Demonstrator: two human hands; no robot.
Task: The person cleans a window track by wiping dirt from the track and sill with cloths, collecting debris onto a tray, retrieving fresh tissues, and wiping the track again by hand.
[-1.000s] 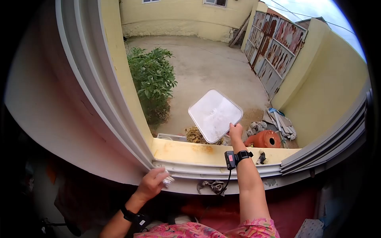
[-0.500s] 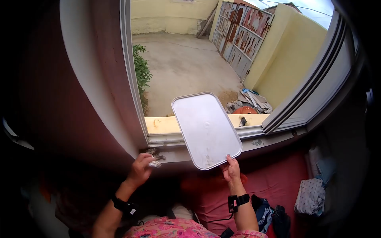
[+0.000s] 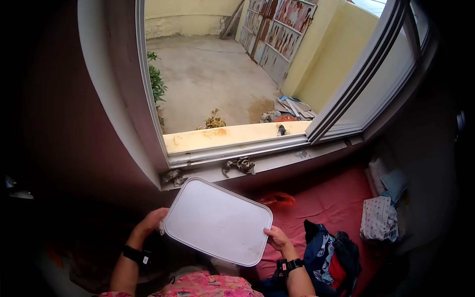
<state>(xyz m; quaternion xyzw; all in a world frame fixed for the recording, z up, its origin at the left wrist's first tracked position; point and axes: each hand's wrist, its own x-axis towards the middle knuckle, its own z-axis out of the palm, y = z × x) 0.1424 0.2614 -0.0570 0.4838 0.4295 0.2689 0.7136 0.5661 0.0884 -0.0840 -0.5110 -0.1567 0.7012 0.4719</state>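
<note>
A white rectangular lid or tray [image 3: 217,222] with rounded corners and a raised rim lies between my hands, below the window sill. My right hand [image 3: 278,238] grips its right edge, thumb on top and the other fingers beneath. At the left edge is my left hand [image 3: 152,221], its fingers partly hidden behind the rim, with a scrap of something whitish beside them. On the inner sill [image 3: 208,176] rest a crumpled dark rag [image 3: 239,166] and a greyish crumpled cloth [image 3: 173,177].
The window frame [image 3: 232,151] stands open onto a concrete yard with a rusty gate [image 3: 277,34]. To the right, a red-covered bed [image 3: 326,198] bears dark clothes [image 3: 319,252], a dotted bundle [image 3: 379,219] and a red plastic item [image 3: 279,199].
The white panel has come inside from beyond the window and turned nearly flat, close to my body. My left hand has moved from the sill to its left edge. The view has shifted.
</note>
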